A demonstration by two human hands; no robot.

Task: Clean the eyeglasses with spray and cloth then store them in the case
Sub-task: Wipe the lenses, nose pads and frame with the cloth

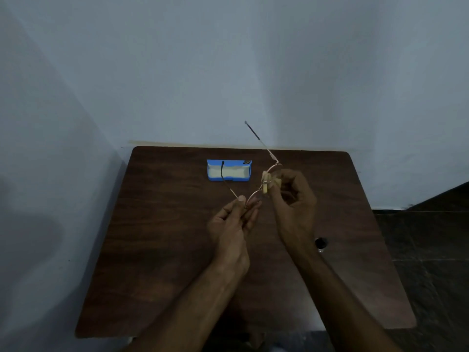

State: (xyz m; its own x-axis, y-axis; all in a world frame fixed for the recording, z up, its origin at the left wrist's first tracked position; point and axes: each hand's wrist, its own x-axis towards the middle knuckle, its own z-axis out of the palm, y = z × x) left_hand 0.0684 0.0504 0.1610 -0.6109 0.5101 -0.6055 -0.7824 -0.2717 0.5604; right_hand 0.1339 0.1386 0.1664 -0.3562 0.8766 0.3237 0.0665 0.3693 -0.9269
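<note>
Over a dark wooden bench [165, 250], a person holds thin-rimmed glasses [255, 196] in the air, just in front and to the right of an open blue case [228, 171]. The left hand [233, 224] pinches the frame's near end between thumb and fingers. The right hand [297, 199], fingers curled, presses a yellow cloth [275, 182] around the far lens. Both temples are unfolded; one crosses in front of the case, the other rises past the bench's back edge. A small dark object [321, 242], too dim to identify, sits well to the case's right and nearer the person, beside the right wrist.
</note>
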